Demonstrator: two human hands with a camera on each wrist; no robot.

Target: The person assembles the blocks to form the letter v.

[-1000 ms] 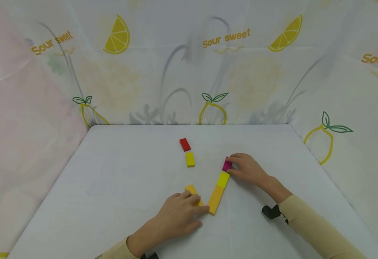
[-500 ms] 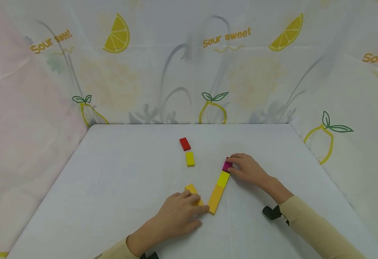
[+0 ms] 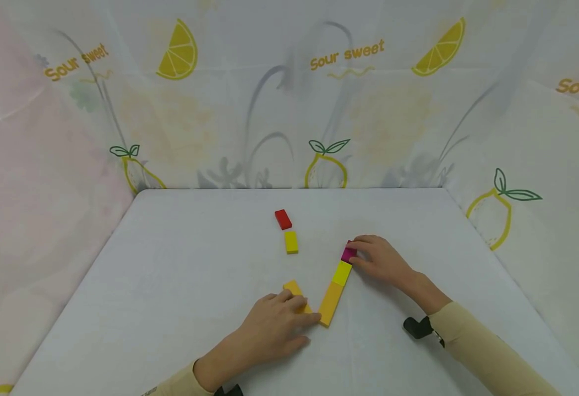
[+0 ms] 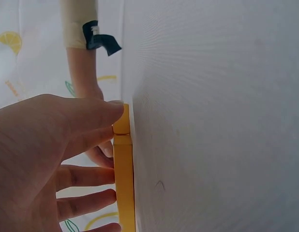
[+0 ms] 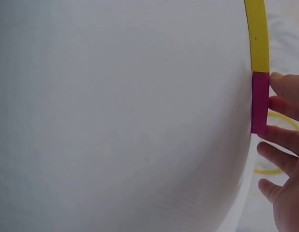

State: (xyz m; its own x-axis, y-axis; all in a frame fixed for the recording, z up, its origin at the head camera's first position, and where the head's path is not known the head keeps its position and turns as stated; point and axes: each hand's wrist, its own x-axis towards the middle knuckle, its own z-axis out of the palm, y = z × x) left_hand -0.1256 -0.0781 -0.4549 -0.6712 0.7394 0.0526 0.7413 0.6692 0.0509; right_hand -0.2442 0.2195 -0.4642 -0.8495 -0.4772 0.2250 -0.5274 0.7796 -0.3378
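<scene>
Two orange blocks form a V on the white table: the left orange block (image 3: 293,286) lies partly hidden under my left hand (image 3: 272,324), whose extended fingers rest on it. My left index fingertip reaches the near end of the right orange block (image 3: 332,301). Lined up beyond that is a yellow block (image 3: 342,273), then a magenta block (image 3: 347,253) set end to end with it. My right hand (image 3: 376,257) holds the magenta block between thumb and fingers. In the right wrist view, the fingertips sit on the top and far end of the magenta block (image 5: 260,104).
Farther back lie a red block (image 3: 283,219) and another yellow block (image 3: 291,242), a small gap between them. A lemon-print cloth (image 3: 250,110) rises behind the white table (image 3: 170,247). A black wrist mount (image 3: 417,327) hangs below the right sleeve.
Both hands stay almost where they were, on the same blocks. The head view has tilted very slightly, and the right thumb has shifted a little along the magenta block.
</scene>
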